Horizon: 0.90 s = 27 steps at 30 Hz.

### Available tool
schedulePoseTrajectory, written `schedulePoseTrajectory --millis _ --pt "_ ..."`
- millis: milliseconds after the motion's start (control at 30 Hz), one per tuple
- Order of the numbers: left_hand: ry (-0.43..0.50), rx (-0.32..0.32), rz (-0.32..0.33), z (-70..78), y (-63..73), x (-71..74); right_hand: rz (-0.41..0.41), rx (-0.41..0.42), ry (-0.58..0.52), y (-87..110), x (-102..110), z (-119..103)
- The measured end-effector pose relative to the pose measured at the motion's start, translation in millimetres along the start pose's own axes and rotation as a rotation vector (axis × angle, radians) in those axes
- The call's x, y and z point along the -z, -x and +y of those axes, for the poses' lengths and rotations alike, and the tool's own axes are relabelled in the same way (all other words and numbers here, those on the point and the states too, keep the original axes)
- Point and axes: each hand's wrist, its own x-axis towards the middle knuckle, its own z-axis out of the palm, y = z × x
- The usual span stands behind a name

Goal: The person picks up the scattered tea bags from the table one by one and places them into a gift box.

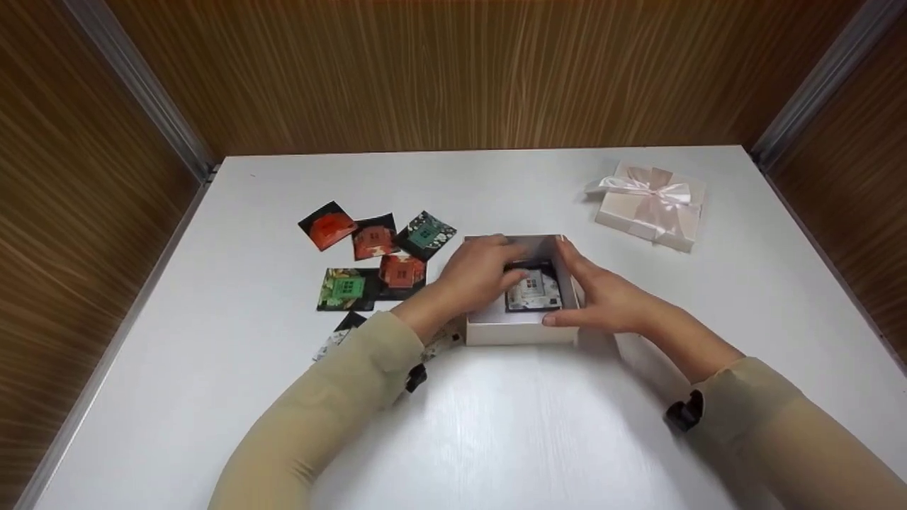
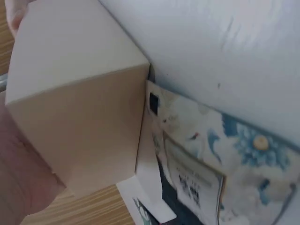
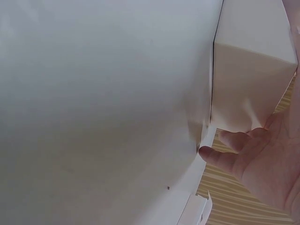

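An open pale box (image 1: 521,334) stands near the middle of the table, with a white floral sachet (image 1: 533,289) lying inside it. My left hand (image 1: 476,275) reaches over the box's left wall, its fingers and thumb extended inside at the sachet's left edge. Part of those fingers is hidden, and I see nothing held between them. With my right hand (image 1: 602,294) I hold the box's right side, thumb at the front corner and fingers along the side wall. The right wrist view shows fingers (image 3: 220,157) beside the box (image 3: 251,82).
Left of the box lie several flat sachets, among them a red one (image 1: 331,227), a green one (image 1: 346,287) and a dark teal one (image 1: 427,234). A white floral sachet (image 2: 253,150) lies beside the box. The ribboned lid (image 1: 655,205) sits at the back right.
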Motion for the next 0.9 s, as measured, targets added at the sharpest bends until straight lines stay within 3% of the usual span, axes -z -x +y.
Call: schedulePoseTrajectory --millis 200,467,667,900 --pt "0.250 0.048 0.135 -21.1 19.7 37.7 0.000 -0.005 0.007 -1.2 0.6 -1.2" --pt "0.428 0.174 0.231 -79.3 47.7 80.5 0.004 0.002 0.003 -2.6 -1.3 1.2" --pt "0.483 0.304 0.299 -129.9 77.0 93.5 0.006 0.015 -0.001 -3.8 -1.7 0.8" --pt "0.487 0.463 0.379 -189.7 107.8 92.0 0.015 0.023 0.008 -0.1 -2.8 0.1"
